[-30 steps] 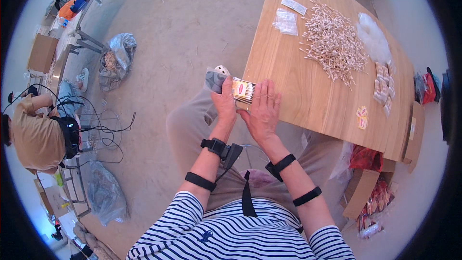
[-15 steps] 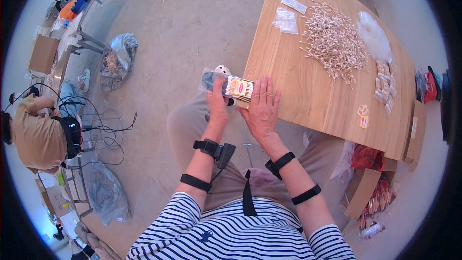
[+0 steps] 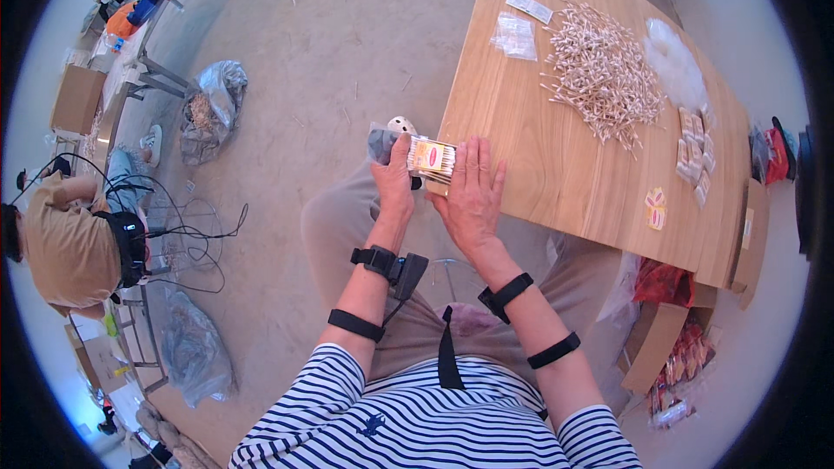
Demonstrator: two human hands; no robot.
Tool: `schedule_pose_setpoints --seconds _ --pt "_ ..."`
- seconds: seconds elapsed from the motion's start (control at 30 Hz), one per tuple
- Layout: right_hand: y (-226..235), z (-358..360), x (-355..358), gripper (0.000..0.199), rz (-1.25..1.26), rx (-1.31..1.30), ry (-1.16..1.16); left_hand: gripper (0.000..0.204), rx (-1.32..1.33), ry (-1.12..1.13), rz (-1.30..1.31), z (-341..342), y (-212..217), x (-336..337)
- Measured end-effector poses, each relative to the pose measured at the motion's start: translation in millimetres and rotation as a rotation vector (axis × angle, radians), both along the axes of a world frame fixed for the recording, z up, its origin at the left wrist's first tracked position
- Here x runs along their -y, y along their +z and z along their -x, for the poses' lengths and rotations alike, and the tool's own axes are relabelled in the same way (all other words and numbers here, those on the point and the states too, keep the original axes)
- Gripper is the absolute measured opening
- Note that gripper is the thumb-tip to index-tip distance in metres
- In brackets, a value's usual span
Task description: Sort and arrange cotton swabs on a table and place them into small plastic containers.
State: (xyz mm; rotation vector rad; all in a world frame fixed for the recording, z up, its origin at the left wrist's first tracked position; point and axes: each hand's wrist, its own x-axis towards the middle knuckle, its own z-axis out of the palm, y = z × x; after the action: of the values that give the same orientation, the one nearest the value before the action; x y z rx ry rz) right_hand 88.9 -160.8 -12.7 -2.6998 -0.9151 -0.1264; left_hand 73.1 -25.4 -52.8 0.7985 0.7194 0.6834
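Note:
My left hand (image 3: 395,181) is closed round a clear plastic bag of cotton swabs (image 3: 432,156), its thumb on top. A yellow label card with a red mark lies over the swabs. The bag's loose clear end (image 3: 380,144) sticks out left of my thumb. Against the pack's right end rests my right hand (image 3: 472,182), its fingers stretched out and pressed to the swab tips. The pack is held at the left edge of the wooden table (image 3: 512,122). Its underside is hidden.
On the table lie a heap of loose cotton swabs (image 3: 599,69), clear bags (image 3: 514,36), filled packs (image 3: 693,152), yellow label cards (image 3: 656,208) and a pile of clear plastic (image 3: 673,61). A seated person (image 3: 78,234) is at the far left. Cardboard boxes (image 3: 653,356) stand below the table.
The bag's loose end shows less beyond my left thumb. The pack has shifted very slightly left, and my left thumb lies closer to the label card. My right hand has barely moved.

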Motion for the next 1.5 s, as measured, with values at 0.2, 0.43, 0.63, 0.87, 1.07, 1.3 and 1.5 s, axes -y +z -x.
schedule_pose_setpoints --seconds 0.2,0.43,0.63,0.87,1.07,1.3,1.5 --pt "-2.4 -1.9 -0.6 0.104 0.004 0.012 0.006 0.023 -0.020 0.019 0.036 -1.4 -1.4 0.4" --pt "-4.6 -1.8 -1.0 0.102 -0.021 0.028 0.004 0.021 -0.007 -0.002 0.021 -2.0 0.5 -0.4" --pt "-1.8 -1.1 -1.1 0.102 0.004 0.006 0.000 0.020 0.009 -0.016 0.032 -2.5 0.1 1.1" --pt "-0.1 -0.9 2.1 0.109 -0.018 -0.012 0.002 0.018 -0.007 -0.019 0.035 -1.3 1.0 -0.1" --pt "4.3 5.6 13.3 0.114 0.012 -0.041 -0.091 0.028 0.071 0.004 0.219 1.5 17.7 7.0" --pt "2.8 8.0 8.4 0.116 0.060 -0.026 -0.105 0.035 0.123 -0.074 0.295 4.6 15.4 25.2" --pt "-0.5 7.2 8.7 0.114 0.047 -0.025 -0.111 0.031 0.130 -0.015 0.376 -3.6 7.8 24.5"
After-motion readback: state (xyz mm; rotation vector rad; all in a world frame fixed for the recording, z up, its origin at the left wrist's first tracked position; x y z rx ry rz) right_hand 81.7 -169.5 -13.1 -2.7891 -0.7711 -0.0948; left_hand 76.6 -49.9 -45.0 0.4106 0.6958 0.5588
